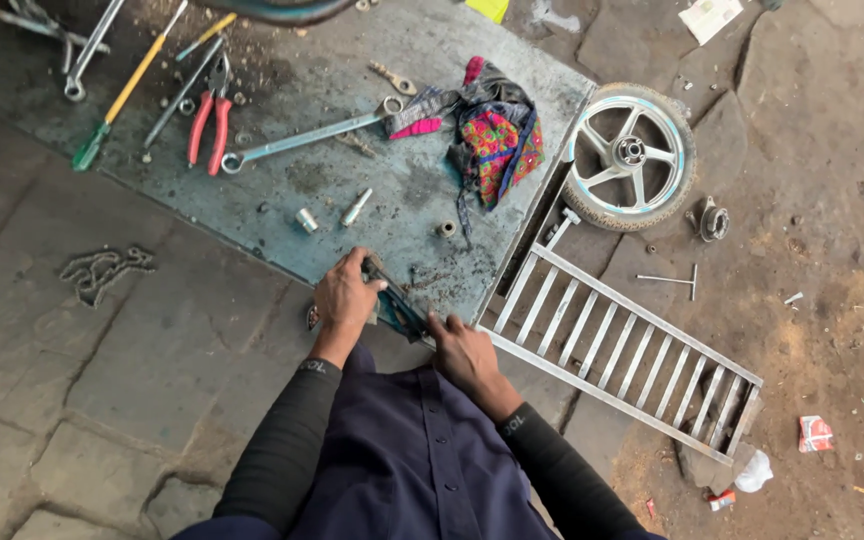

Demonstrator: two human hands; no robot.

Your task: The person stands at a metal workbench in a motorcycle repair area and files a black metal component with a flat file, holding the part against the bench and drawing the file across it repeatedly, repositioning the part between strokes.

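Note:
My left hand (345,298) and my right hand (460,352) both grip a dark greasy metal part (394,305) at the near edge of a blue-grey metal sheet (282,200) on the ground. The left hand holds its upper end, the right hand its lower end. Much of the part is hidden by my fingers. A short silver socket (306,220), a silver bolt (357,207) and a small ring nut (446,229) lie on the sheet just beyond my hands.
Further back lie a long spanner (302,139), red-handled pliers (209,125), a yellow and green screwdriver (117,100) and a colourful rag (497,135). To the right are a small spoked wheel (630,155) and a silver metal ramp (617,350). A chain (102,268) lies on the stone floor.

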